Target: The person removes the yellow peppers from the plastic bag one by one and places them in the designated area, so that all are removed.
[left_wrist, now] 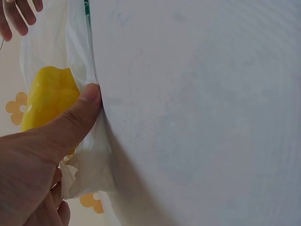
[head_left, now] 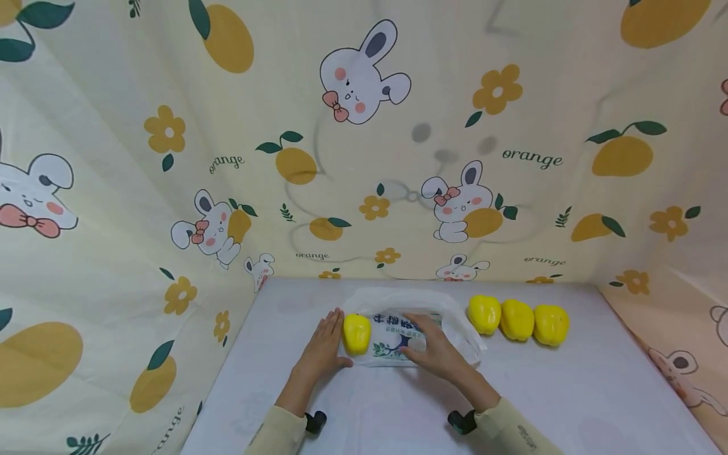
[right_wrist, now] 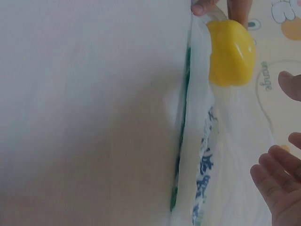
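A white plastic bag with dark blue print and a green plant design lies flat on the table. One yellow bell pepper sits at the bag's left end. My left hand lies along the pepper's left side, fingers straight. In the left wrist view its thumb stretches past the pepper onto the bag's near edge. Over the right half of the bag hovers my right hand, thumb and fingers spread, holding nothing. In the right wrist view its fingers stand apart from the pepper.
Three more yellow bell peppers stand in a row on the white-covered table, right of the bag. A patterned curtain with rabbits and oranges hangs behind the table and along its sides.
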### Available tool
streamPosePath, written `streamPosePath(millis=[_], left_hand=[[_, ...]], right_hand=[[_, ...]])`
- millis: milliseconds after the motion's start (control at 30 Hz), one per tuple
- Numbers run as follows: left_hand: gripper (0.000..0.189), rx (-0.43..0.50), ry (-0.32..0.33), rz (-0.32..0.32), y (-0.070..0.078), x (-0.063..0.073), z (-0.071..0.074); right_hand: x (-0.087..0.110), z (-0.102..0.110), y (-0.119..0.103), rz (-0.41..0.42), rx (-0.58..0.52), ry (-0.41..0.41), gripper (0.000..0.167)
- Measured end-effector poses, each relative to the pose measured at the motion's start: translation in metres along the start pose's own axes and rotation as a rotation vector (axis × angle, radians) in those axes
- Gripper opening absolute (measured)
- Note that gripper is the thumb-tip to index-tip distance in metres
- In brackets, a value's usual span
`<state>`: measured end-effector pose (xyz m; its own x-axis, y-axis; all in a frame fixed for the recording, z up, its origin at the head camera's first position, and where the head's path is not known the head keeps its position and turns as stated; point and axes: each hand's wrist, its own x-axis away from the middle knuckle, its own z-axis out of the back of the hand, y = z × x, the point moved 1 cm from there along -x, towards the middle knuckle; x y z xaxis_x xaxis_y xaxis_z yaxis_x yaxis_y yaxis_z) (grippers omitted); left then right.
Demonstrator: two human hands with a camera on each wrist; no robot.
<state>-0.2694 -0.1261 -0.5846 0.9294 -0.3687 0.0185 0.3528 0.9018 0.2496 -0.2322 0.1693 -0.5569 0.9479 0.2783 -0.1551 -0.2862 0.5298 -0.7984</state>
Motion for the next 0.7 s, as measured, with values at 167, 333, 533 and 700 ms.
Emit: streamPosePath(millis=[167, 333, 533, 700], left_hand=[[0.123, 0.004, 0.003, 0.002, 0.0, -0.001, -0.001], [0.122, 0.009, 0.002, 0.006, -0.002, -0.002, -0.003], [0.122, 0.011, -0.009, 0.005, -0.002, -0.002, -0.003], [0.122, 0.0, -0.012, -0.002, -0.003, -0.002, -0.003]], right_hand=[[-0.005, -0.01, -0.001, 0.025, 0.014, -0.015, 0.08], [-0.011, -0.02, -0.002, 0.064, 0.046, -0.02, 0.079], [-0.017, -0.032, -0.003, 0.071, 0.03, -0.049, 0.081], [-0.023, -0.041, -0.003, 0.065, 0.043, -0.072, 0.082]])
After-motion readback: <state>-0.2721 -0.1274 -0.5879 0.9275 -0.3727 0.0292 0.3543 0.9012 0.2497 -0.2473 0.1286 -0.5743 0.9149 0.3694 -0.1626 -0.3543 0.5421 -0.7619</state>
